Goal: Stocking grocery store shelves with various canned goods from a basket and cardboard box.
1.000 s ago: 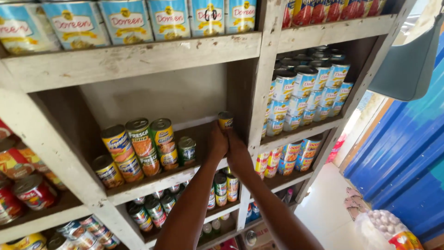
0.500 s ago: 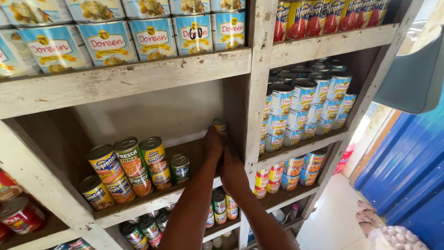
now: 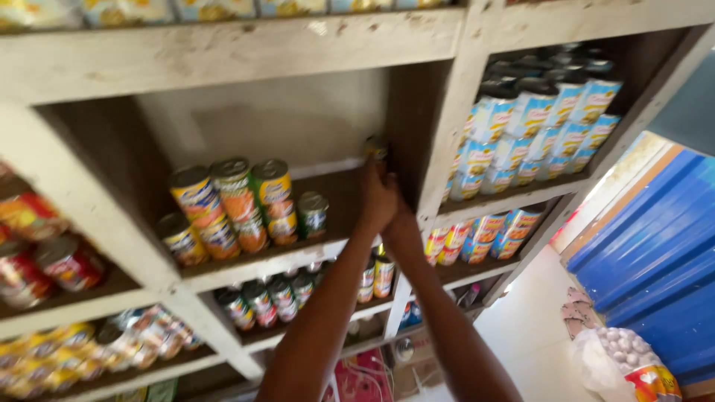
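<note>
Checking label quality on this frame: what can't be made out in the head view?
- Can at the back right of the compartment: mostly hidden by the left hand.
- Right hand: pressed behind the left, its grip hidden.
- Top-shelf cans: cut by the top edge.
- Left-shelf tins: motion-blurred.

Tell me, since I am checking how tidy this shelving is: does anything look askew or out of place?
Mostly one thing: the stacked cans in the middle compartment lean left instead of standing straight. A single small can sits alone at the compartment's right wall, where the left hand and right hand reach. Nothing looks spilled or damaged, though the picture is blurred.
</note>
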